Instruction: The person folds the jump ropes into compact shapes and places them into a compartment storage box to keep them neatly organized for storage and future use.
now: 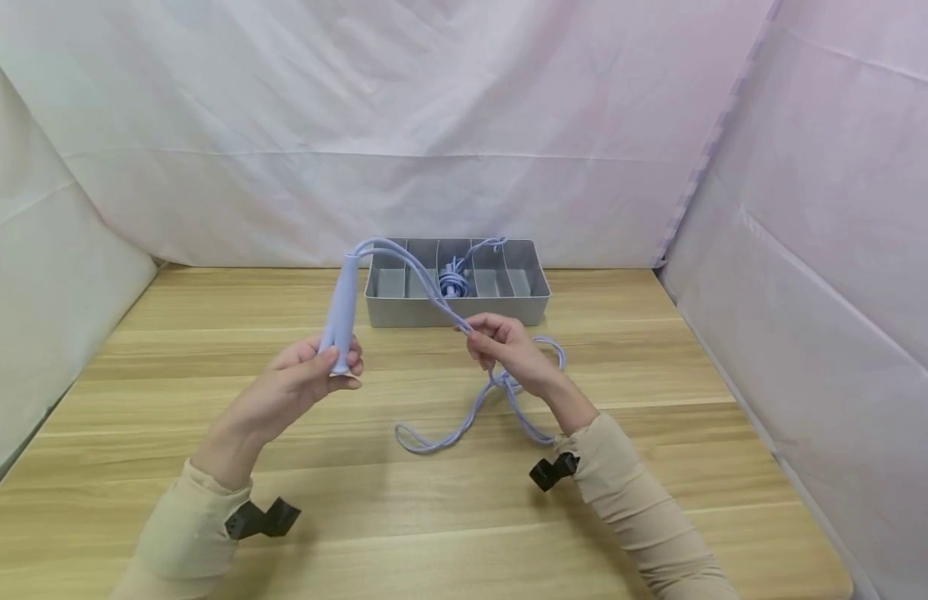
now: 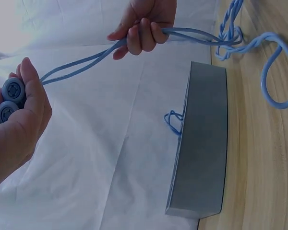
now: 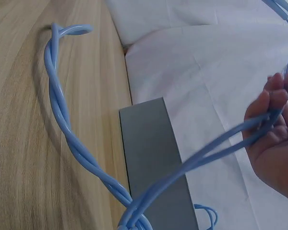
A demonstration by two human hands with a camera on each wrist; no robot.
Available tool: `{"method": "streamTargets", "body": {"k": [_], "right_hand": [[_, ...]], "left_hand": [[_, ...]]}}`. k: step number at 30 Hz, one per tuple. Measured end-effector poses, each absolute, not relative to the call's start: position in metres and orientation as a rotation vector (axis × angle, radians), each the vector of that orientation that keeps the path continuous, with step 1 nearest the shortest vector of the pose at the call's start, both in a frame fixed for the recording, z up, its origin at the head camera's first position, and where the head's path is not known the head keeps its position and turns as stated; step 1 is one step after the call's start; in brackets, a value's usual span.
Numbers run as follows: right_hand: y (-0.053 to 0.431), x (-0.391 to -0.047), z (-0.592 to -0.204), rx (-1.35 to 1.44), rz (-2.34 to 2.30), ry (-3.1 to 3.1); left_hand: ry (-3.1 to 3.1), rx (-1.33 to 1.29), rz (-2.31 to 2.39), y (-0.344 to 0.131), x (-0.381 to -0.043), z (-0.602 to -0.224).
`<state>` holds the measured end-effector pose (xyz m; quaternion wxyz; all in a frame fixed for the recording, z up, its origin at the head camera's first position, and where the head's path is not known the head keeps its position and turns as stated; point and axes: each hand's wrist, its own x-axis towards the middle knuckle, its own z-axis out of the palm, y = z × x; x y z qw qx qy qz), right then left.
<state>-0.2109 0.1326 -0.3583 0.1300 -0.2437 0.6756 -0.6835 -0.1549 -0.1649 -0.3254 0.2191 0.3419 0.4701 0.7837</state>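
Observation:
My left hand (image 1: 291, 383) grips the two blue handles (image 1: 340, 312) of a jump rope side by side, tilted upright above the table. In the left wrist view their round end caps (image 2: 9, 100) face the camera. From the handle tops a doubled cord (image 1: 414, 265) arcs across to my right hand (image 1: 512, 350), which pinches both strands between thumb and fingers. Below that hand, the rest of the cord (image 1: 464, 429) lies loosely twisted on the table, with a loop at its left end. The right wrist view shows the strands (image 3: 206, 151) running through the curled fingers.
A grey divided box (image 1: 456, 312) stands at the back of the wooden table (image 1: 208, 333). Its middle compartment holds a coiled blue rope (image 1: 453, 283), one end of which sticks up over a divider. White cloth (image 1: 403, 108) hangs behind and at both sides.

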Motion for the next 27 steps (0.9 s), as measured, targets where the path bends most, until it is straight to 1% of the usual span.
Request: {"method": "streamTargets", "body": {"k": [9, 14, 17, 21, 27], "right_hand": [[0.121, -0.212, -0.362, -0.670, -2.177, 2.170], [0.123, -0.212, -0.364, -0.708, -2.231, 2.226], [0.124, -0.212, -0.364, -0.744, -2.223, 2.370], [0.125, -0.211, -0.365, -0.840, -1.928, 2.732], [0.126, -0.207, -0.367, -1.145, -1.268, 3.112]], "left_hand": [[1.213, 0.822, 2.356, -0.164, -0.156, -0.325], [1.214, 0.796, 2.437, -0.161, -0.158, -0.323], [1.228, 0.738, 2.447, -0.157, -0.159, -0.323], [1.361, 0.598, 2.408, -0.149, -0.161, -0.323], [1.735, 0.421, 2.240, -0.139, -0.165, -0.327]]}}
